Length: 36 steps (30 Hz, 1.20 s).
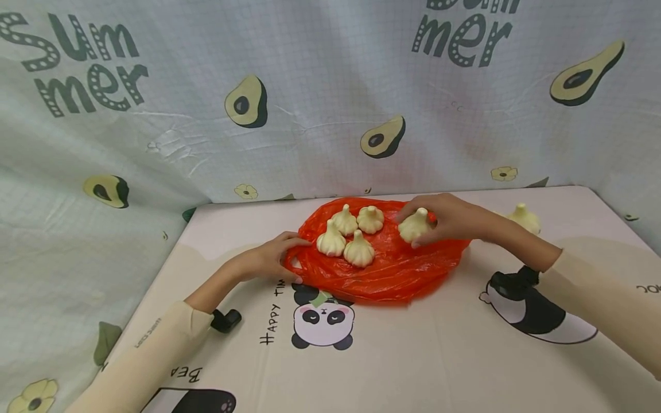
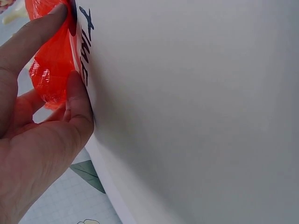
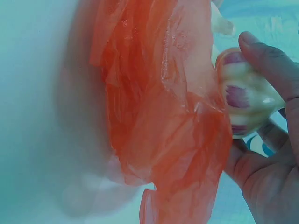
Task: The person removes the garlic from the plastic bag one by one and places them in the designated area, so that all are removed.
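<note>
A red plastic bag [image 1: 392, 281] lies spread on the table, with several pale garlic bulbs [image 1: 358, 250] grouped on its left half. At the bag's left edge is my left hand [image 1: 265, 259], thumb and index finger spread apart and touching the plastic; the left wrist view shows red film [image 2: 51, 70] between them. My right hand [image 1: 444, 218] holds one garlic bulb [image 1: 415, 225] by its sides over the right part of the bag. Purple patches show on this held bulb [image 3: 240, 95] in the right wrist view. Another garlic bulb [image 1: 524, 218] is beyond my right forearm, partly hidden.
A pale tablecloth [image 1: 403, 361] with panda prints and lettering covers the table. Behind it hangs a light curtain [image 1: 320, 115] with avocado prints. Black wrist camera mounts [image 1: 226, 320] sit on both wrists.
</note>
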### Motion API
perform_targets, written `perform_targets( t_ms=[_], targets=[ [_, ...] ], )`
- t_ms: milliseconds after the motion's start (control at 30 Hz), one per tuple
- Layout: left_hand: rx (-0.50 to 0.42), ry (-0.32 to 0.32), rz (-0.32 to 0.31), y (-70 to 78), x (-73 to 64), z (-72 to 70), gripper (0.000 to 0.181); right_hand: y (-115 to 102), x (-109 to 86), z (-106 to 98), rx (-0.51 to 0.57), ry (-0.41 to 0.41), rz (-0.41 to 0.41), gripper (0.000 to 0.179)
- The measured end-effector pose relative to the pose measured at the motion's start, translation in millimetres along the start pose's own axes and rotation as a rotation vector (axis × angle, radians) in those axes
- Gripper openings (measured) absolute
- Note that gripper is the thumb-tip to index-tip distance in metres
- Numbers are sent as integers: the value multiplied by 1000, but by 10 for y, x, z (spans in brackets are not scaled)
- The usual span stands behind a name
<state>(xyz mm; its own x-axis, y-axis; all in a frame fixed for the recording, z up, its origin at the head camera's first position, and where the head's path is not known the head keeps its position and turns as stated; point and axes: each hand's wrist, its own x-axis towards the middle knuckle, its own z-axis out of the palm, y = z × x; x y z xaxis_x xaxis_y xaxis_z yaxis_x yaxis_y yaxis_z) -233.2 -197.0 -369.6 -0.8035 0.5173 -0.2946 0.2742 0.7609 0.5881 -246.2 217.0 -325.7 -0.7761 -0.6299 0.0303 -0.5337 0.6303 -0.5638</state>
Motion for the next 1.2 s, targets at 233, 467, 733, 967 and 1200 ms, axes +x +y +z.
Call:
perform_targets(
  t_ms=[233, 467, 733, 967, 1200],
  targets=[
    [-2, 3, -2, 6, 2, 0, 79, 14, -116, -52, 27, 25, -83, 40],
    [-4, 2, -10, 3, 6, 9, 79, 35, -232, -92, 12, 26, -78, 46],
    [0, 2, -3, 4, -1, 1, 79, 46, -326, -113, 13, 122, -40, 46],
    [-9, 0, -2, 13, -3, 1, 78, 7, -442, -132, 45, 201, 17, 47],
    [-17, -3, -10, 15, -6, 3, 79, 42, -527, -144, 61, 205, 62, 48]
  ],
)
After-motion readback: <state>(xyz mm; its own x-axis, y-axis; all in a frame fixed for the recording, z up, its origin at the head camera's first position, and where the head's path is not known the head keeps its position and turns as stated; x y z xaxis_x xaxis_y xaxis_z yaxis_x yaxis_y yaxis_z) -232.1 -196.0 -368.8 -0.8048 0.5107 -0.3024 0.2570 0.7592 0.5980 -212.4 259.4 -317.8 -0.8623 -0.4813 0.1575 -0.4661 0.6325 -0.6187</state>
